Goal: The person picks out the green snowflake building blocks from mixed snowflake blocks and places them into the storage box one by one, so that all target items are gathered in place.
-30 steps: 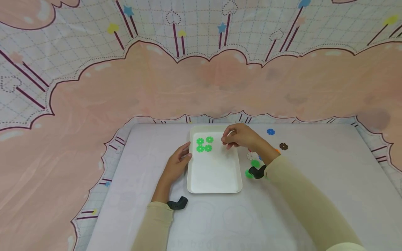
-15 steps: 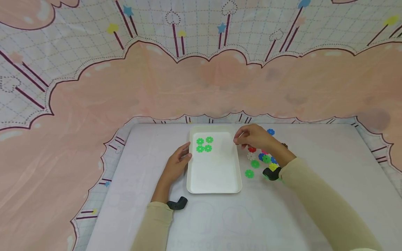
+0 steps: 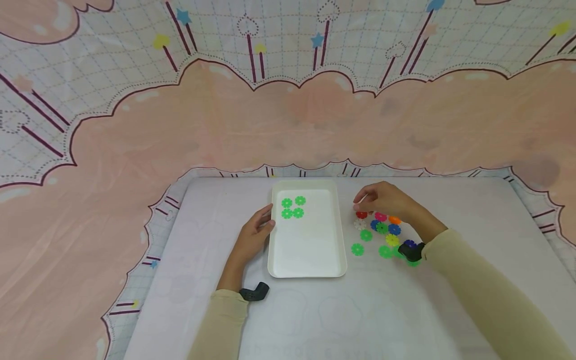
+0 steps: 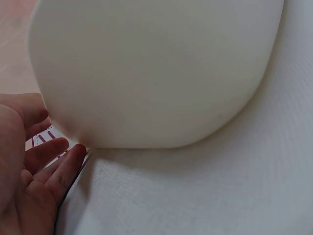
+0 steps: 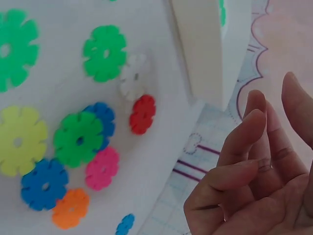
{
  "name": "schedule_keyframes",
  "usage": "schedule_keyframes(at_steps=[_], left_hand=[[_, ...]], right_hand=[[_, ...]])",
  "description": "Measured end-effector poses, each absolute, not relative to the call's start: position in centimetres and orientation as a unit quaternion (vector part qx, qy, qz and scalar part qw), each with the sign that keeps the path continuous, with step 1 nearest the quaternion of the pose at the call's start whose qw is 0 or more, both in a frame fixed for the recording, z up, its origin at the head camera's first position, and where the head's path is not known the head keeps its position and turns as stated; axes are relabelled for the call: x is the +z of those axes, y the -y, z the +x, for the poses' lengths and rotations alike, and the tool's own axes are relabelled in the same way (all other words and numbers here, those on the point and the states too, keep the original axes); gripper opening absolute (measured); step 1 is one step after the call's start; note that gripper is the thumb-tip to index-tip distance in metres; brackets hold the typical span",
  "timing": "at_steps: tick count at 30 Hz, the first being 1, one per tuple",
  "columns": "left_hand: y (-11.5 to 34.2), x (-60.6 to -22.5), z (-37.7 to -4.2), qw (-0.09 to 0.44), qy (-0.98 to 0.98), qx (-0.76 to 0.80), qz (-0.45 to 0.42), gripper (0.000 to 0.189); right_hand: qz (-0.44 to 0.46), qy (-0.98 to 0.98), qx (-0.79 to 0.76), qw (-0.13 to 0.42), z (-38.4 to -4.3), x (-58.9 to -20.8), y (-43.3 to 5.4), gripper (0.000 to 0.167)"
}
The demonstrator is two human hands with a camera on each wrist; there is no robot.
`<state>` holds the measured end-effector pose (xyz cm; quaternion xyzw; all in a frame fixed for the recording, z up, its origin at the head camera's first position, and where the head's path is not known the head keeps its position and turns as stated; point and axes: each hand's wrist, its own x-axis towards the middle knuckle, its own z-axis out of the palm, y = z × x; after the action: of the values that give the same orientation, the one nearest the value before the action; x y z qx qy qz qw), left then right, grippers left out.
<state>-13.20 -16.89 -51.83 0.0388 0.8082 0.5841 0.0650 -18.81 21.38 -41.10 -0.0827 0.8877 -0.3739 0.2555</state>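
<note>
My left hand [image 3: 251, 239] rests at the left side of a white rectangular tray [image 3: 307, 252], its relaxed fingers touching the rim; the left wrist view shows fingertips against the tray's outer wall [image 4: 156, 98]. Inside the tray, towards its far left, several green notched plastic discs [image 3: 286, 213] lie in a small square group. Right of the tray, my right hand [image 3: 388, 201] hovers above a scatter of such discs, beside the red disc [image 3: 361, 214]. In the right wrist view its fingers are loosely bent, thumb apart, with nothing between them.
Loose discs lie right of the tray: white [image 3: 359, 224], pink [image 3: 380, 216], orange [image 3: 394, 220], yellow [image 3: 392, 240], blue [image 3: 394, 229] and several green ones [image 3: 357, 249]. A patterned cloth backdrop [image 3: 288, 125] rises behind the white table [image 3: 306, 320].
My right hand has moved right, from over the tray to above the loose discs, uncovering more of them. The left hand, the tray and its green discs have stayed put.
</note>
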Motion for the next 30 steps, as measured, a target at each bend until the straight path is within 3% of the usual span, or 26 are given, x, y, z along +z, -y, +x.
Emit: schedule_keyframes(at_steps=[21,30], left_hand=[[16.9,-52.0,-13.3,0.071,-0.807,0.584,0.037,0.052],[16.9,-52.0,-13.4,0.070,-0.810,0.581,0.038,0.052]], right_hand=[[-0.074,-0.921,-0.291,0.250,-17.2,-43.5,-25.7,0.033],[-0.055,-0.926,-0.281,0.247,-16.9,-44.8,-27.4,0.038]])
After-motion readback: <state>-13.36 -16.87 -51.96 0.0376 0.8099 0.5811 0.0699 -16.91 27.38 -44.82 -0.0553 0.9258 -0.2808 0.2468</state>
